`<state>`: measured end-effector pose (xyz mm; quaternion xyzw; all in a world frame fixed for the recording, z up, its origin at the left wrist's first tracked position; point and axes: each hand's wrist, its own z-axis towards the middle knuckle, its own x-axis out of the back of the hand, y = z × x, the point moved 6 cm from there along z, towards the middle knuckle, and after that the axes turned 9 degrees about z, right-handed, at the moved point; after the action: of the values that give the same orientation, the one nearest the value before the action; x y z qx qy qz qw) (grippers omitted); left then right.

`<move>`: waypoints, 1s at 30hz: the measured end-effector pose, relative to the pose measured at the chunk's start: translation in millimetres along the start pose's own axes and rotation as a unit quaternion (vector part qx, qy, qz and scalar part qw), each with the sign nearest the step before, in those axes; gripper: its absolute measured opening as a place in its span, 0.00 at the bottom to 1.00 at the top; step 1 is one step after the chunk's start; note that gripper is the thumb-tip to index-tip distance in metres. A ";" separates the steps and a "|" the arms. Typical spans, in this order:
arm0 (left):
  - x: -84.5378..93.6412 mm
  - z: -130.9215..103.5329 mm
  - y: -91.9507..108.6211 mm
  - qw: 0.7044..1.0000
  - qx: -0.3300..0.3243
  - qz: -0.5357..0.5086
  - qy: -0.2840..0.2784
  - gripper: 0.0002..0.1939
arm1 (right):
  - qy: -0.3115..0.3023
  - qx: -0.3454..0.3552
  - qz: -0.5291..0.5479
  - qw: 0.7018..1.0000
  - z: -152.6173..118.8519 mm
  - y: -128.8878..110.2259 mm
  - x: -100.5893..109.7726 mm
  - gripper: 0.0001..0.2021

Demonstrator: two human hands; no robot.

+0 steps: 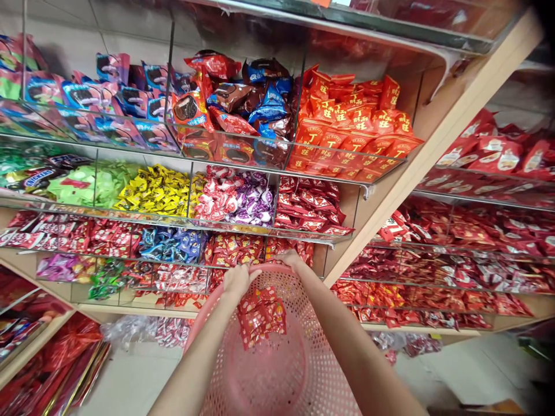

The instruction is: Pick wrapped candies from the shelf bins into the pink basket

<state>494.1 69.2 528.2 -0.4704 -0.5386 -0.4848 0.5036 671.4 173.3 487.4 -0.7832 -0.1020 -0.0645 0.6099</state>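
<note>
A pink perforated plastic basket (323,352) is tilted towards the shelves below me, with several red printed packets (261,316) inside near its far wall. At its far left rim, my left hand (236,281) is closed on the edge, thumb on the inner side. My right hand (291,259) reaches past the far rim to the front of a shelf compartment of red packets (303,249). Its fingers are small and partly hidden, so I cannot tell whether they hold anything. Beside that compartment lie red-and-yellow wrapped sweets (236,249).
Clear-fronted shelves hold orange-red packets (347,136), yellow sweets (151,190) and purple-and-white sweets (255,199). A wooden upright (416,156) divides them from more red packets (481,231) at right. Plastic bags (132,329) lie on the floor under the shelf.
</note>
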 end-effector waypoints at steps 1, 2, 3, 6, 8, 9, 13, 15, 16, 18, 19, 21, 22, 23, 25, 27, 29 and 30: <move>-0.3 -0.3 -0.1 1.000 0.001 -0.002 -0.004 0.32 | 0.004 0.004 0.008 1.000 -1.6 0.1 0.8 0.14; -0.7 -0.5 -0.1 1.000 0.001 -0.004 -0.006 0.32 | 0.010 0.010 0.015 1.000 -3.4 0.3 1.8 0.14; -1.1 -0.6 -0.2 1.000 0.001 -0.004 -0.007 0.32 | 0.016 0.017 0.021 1.000 -5.3 0.6 2.9 0.13; -2.8 -0.5 -0.9 1.000 -0.002 0.001 0.000 0.32 | 0.044 0.047 0.032 0.997 -10.8 1.6 8.4 0.11; -4.0 -0.4 -1.4 1.000 -0.004 0.004 0.004 0.32 | 0.071 0.072 0.032 0.994 -14.2 1.6 14.0 0.10; -4.4 -0.4 -1.6 1.000 -0.005 0.005 0.006 0.32 | 0.087 0.085 0.029 0.992 -16.1 1.1 17.2 0.10; -3.8 -1.1 -1.5 1.000 -0.007 0.004 0.010 0.32 | 0.142 0.141 0.004 0.980 -30.7 -5.2 30.1 0.08; -3.0 -1.3 -1.6 1.000 -0.004 0.005 0.009 0.32 | 0.163 0.172 -0.009 0.972 -44.2 -10.3 36.3 0.08; -2.4 -1.3 -1.6 1.000 -0.003 0.005 0.010 0.32 | 0.173 0.185 -0.014 0.967 -52.3 -12.6 39.5 0.08; -1.6 -1.1 -1.5 1.000 -0.002 0.003 0.010 0.33 | 0.187 0.220 -0.024 0.957 -70.7 -17.6 45.5 0.09; -1.5 -0.9 -1.4 1.000 -0.003 0.002 0.009 0.33 | 0.193 0.242 -0.027 0.950 -80.6 -20.2 48.3 0.10; -1.6 -0.5 -1.4 1.000 -0.003 -0.002 0.006 0.33 | 0.202 0.293 -0.028 0.934 -100.3 -25.2 53.0 0.12; -1.8 -0.4 -1.5 1.000 -0.002 -0.004 0.004 0.33 | 0.205 0.317 -0.026 0.926 -109.7 -27.2 54.4 0.13; -1.9 -0.3 -1.6 1.000 -0.001 -0.006 0.002 0.33 | 0.207 0.336 -0.022 0.918 -118.2 -28.5 55.1 0.13; -1.5 -0.2 -1.5 1.000 -0.002 -0.010 0.002 0.33 | 0.199 0.356 -0.010 0.913 -131.3 -29.0 53.0 0.13; -0.6 -0.2 -1.4 1.000 -0.003 -0.012 0.003 0.32 | 0.180 0.350 0.010 0.919 -138.4 -26.7 46.3 0.12; 0.3 -0.2 -1.1 1.000 -0.004 -0.012 0.005 0.32 | 0.142 0.320 0.041 0.936 -138.8 -21.2 34.2 0.12; 0.7 -0.1 -0.9 1.000 -0.004 -0.010 0.006 0.32 | 0.116 0.301 0.057 0.945 -137.0 -17.7 26.0 0.12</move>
<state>493.2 69.0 528.8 -0.4641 -0.5384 -0.4950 0.4997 695.6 46.9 543.8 -0.5545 -0.0011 -0.0862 0.8277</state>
